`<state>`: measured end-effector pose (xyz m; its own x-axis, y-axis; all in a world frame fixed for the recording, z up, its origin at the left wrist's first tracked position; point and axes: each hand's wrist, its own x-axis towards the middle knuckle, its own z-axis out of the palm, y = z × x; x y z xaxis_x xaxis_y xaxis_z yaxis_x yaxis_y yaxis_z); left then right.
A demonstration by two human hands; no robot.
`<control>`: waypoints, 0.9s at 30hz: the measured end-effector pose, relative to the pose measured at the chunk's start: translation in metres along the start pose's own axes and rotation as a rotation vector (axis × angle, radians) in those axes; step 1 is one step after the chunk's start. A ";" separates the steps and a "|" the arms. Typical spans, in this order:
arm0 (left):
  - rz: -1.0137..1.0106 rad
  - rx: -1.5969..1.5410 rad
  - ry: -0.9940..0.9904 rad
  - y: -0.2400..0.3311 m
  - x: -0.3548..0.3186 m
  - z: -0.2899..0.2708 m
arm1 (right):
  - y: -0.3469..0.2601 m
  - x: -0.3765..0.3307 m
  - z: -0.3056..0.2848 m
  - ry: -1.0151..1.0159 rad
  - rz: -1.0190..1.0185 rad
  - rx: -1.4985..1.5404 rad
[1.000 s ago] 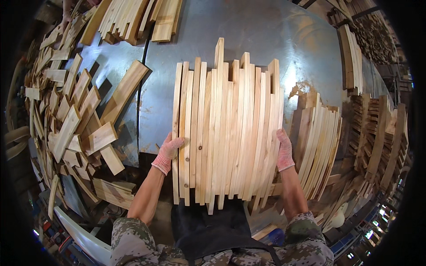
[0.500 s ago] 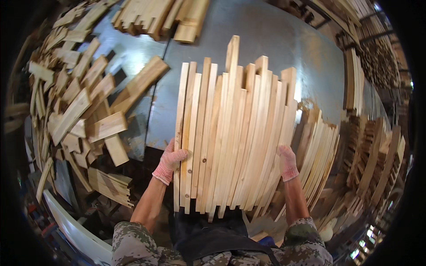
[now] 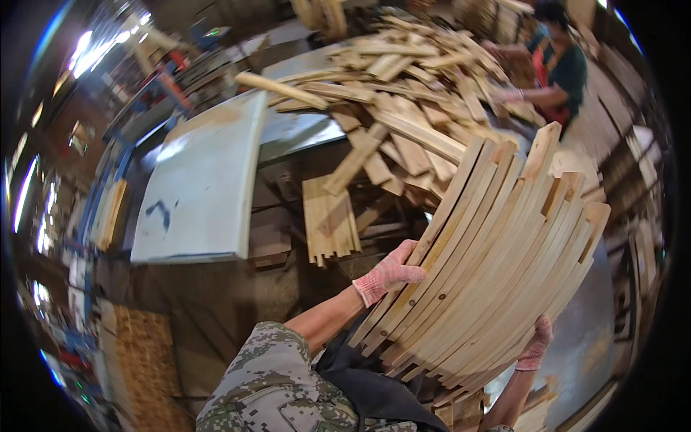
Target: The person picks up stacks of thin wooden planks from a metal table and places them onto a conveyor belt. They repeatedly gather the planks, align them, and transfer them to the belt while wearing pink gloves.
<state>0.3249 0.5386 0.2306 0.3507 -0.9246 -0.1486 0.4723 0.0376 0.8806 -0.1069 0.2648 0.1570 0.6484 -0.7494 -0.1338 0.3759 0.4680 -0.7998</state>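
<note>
A wide row of pale wooden strips (image 3: 479, 270), set side by side with uneven ends, is squeezed between my two hands in front of my body. My left hand (image 3: 392, 273), in a pink-and-white knit glove, presses on the row's left outer strip, thumb over the top. On the opposite side my right hand (image 3: 537, 343), gloved alike, clamps the outer strip. The fingers of both hands are partly hidden beneath or behind the wood. The near ends of the strips lie close to my dark apron (image 3: 381, 396).
A jumbled heap of wood offcuts (image 3: 425, 93) covers the metal table ahead. Another person (image 3: 558, 72) works beyond it at the upper right. A white-topped machine table (image 3: 201, 187) stands to the left, with a small strip stack (image 3: 331, 219) beside it and a wood-block stack (image 3: 147, 353) at lower left.
The view has swung left, bringing the white-topped table and the other person into sight. The row of strips, still between both hands, now appears farther right and slanted.
</note>
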 end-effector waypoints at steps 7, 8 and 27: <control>0.186 -0.119 0.375 0.161 -0.268 -0.035 | -0.043 -0.031 0.316 -0.234 0.250 -0.089; 0.219 -0.116 0.440 0.167 -0.299 -0.048 | -0.039 -0.034 0.340 -0.278 0.258 -0.116; -0.026 0.047 0.844 0.268 -0.582 -0.396 | 0.343 0.030 0.727 -0.477 0.581 -0.484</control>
<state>0.5681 1.2369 0.3750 0.8353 -0.3310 -0.4391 0.4613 -0.0129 0.8872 0.5222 0.7434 0.3045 0.8965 -0.1312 -0.4232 -0.3477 0.3837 -0.8555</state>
